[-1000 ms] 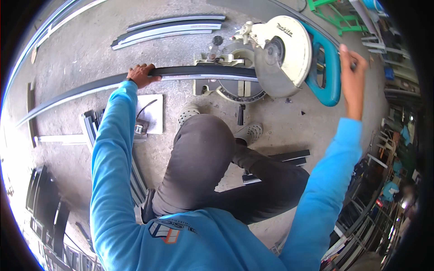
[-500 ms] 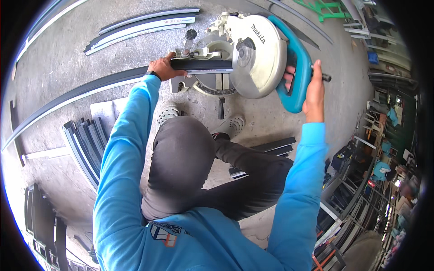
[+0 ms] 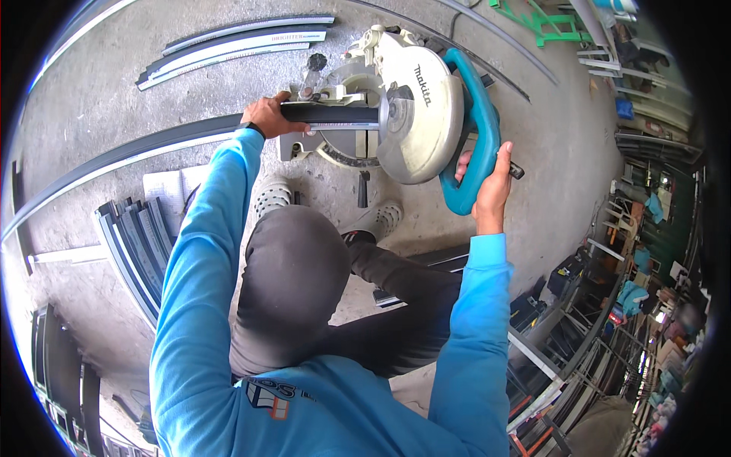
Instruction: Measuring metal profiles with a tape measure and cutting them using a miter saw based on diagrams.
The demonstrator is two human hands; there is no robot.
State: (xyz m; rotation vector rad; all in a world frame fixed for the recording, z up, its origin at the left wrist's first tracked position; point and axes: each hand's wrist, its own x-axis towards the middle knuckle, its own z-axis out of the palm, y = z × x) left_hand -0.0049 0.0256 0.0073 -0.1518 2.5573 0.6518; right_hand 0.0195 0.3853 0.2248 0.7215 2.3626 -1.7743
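A miter saw (image 3: 426, 141) with a pale blade guard and a teal loop handle (image 3: 481, 122) stands on the concrete floor beyond my feet. My right hand (image 3: 491, 186) is wrapped round that handle, its fingertips showing through the loop. Across the saw's base lies a long dark metal profile (image 3: 331, 114) with a pale strip along its near side; its rest stretches away to the left. Pressing the profile by the fence (image 3: 335, 95), my left hand (image 3: 268, 116) grips it with thumb and fingers. The guard hides the blade and the profile's right end.
Several cut profiles (image 3: 244, 47) lie on the floor at the far left. A bundle of dark profiles (image 3: 137, 244) and a paper sheet (image 3: 171, 186) are beside my left arm. More dark pieces lie under my right leg. Metal racks and a green frame (image 3: 544, 21) line the right.
The saw's head has tilted lower, and my right hand has come down and left with the handle. My left hand stays on the profile. The whole view has shifted slightly.
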